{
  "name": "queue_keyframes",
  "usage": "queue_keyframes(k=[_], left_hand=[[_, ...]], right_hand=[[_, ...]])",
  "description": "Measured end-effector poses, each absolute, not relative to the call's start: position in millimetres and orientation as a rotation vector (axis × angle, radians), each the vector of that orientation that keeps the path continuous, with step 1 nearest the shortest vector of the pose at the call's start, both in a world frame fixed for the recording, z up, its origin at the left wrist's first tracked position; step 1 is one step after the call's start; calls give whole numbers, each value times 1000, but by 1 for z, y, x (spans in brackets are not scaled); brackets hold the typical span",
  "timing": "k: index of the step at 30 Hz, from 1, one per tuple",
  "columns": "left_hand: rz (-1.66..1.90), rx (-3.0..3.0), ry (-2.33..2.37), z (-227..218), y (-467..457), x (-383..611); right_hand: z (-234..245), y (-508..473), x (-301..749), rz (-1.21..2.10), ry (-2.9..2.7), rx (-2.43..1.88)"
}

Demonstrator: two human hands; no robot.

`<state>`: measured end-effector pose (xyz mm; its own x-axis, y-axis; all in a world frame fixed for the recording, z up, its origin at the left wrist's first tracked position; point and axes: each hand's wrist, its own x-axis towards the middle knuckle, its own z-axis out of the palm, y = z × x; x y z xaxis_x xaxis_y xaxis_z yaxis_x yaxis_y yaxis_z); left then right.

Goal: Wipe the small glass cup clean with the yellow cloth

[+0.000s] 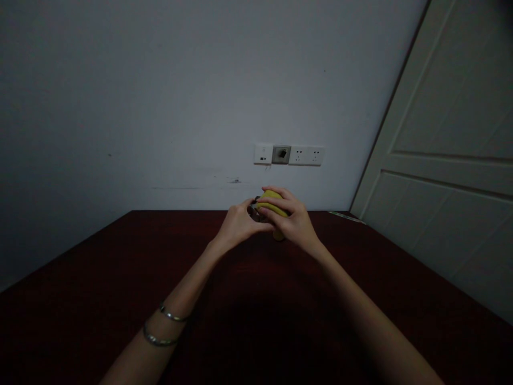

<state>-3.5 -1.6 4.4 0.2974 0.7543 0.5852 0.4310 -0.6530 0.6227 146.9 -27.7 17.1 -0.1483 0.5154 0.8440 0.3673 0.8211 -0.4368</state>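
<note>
Both my hands are stretched out over the far end of a dark red-brown table [100,278]. My right hand [294,222] is wrapped around a small yellow object [269,202], holding it above the table. My left hand [238,227] meets it from the left, its fingertips pinching a small dark metallic part [253,209] at the yellow object's left end. What that part is cannot be made out in the dim light. Two thin metal bangles [166,326] sit on my left forearm.
A plain pale wall stands behind the table, with a row of white wall sockets [289,155] just above my hands. A pale panelled door [449,160] fills the right side. A thin flat strip [347,216] lies at the table's far right corner.
</note>
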Motion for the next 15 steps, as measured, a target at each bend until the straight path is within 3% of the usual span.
queue_keyframes(k=[7,15], left_hand=[[1237,2259,1104,8,-1,-6],[1226,2248,942,9,-4,-7]], right_hand=[[18,-28,154,226,-1956,-557],[14,-17,162,333,-1722,-575]])
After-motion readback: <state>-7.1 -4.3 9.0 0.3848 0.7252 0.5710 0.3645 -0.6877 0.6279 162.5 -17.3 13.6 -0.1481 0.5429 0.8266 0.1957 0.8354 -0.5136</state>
